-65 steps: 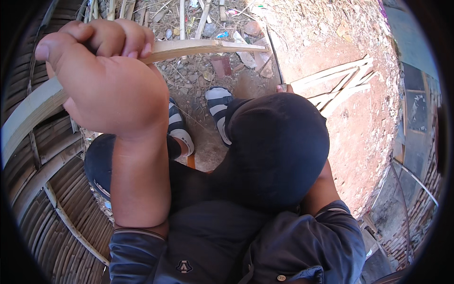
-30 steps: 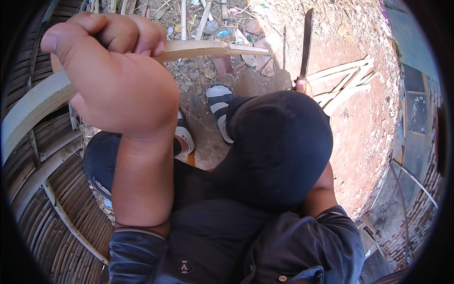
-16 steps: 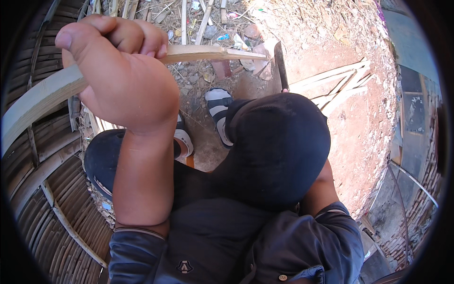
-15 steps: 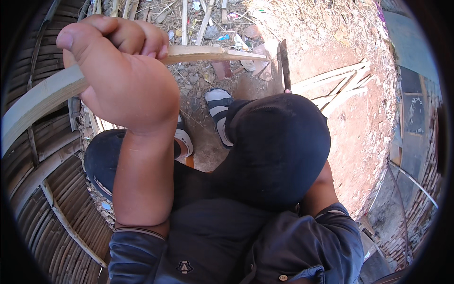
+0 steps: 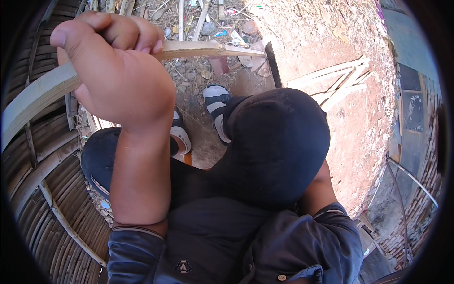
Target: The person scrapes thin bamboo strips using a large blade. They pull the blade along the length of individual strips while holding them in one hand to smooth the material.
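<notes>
Wood strip [image 5: 194, 49] looks light and stiff; our left grip [image 5: 125, 80] clasps it, sensibly back from the blade [image 5: 273, 65]; our right grip, hidden behind the knee [image 5: 281, 137], we cannot judge.

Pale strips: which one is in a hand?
The long strip gripped by the left hand, its thinned end beside the dark blade; the loose strips at right lie on the ground, no hand visible on them.

The left fisheye camera on the person's head faces steeply down, past the grey shirt [image 5: 208, 236] at the bottom, to the striped sandals [image 5: 217, 110] at upper centre. The left hand [image 5: 123, 85], upper left, looms close; slatted bamboo [image 5: 61, 222] bends along the left rim.
</notes>
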Tool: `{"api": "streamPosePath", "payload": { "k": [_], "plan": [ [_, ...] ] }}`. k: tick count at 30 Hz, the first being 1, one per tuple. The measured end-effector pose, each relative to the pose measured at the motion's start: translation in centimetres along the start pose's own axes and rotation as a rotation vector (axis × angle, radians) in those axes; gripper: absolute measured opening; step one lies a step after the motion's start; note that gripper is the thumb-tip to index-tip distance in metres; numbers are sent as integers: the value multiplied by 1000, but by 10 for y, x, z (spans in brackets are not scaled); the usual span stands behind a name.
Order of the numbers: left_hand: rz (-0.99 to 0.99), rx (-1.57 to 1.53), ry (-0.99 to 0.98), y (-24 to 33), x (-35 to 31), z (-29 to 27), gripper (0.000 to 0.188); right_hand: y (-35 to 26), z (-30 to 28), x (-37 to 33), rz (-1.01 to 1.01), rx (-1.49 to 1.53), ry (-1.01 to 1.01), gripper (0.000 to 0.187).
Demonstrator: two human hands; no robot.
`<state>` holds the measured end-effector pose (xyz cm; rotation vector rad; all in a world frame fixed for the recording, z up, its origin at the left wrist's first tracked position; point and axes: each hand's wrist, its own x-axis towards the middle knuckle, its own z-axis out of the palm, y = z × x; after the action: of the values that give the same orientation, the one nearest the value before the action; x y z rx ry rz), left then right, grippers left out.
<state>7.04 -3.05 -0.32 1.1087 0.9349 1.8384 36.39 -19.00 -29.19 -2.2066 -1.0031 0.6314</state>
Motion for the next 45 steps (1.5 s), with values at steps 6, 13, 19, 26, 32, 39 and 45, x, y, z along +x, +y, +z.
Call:
{"api": "streamPosePath", "payload": {
  "k": [6, 13, 19, 26, 32, 39, 45],
  "plan": [
    [-8, 60, 42, -4, 7, -6, 31, 3, -3, -8, 4, 9, 6, 35],
    [-56, 30, 65, -5, 9, -9, 32, 5, -1, -11, 9, -11, -1, 36],
    [-36, -12, 12, -3, 3, -9, 34, 8, -3, -5, 4, -16, 0, 36],
    [-41, -13, 35, -5, 6, -10, 33, 11, -7, -10, 14, -7, -2, 36],
    [-33, 40, 35, -1, 4, -3, 32, 13, -5, -9, 18, -11, -9, 37],
    [-10, 27, 5, -2, 2, -5, 33, 18, -7, -5, 36, -14, -25, 37],
    [-9, 37, 51, -5, 4, -7, 35, 20, -11, -4, 40, 13, -32, 38]
  ]
}}
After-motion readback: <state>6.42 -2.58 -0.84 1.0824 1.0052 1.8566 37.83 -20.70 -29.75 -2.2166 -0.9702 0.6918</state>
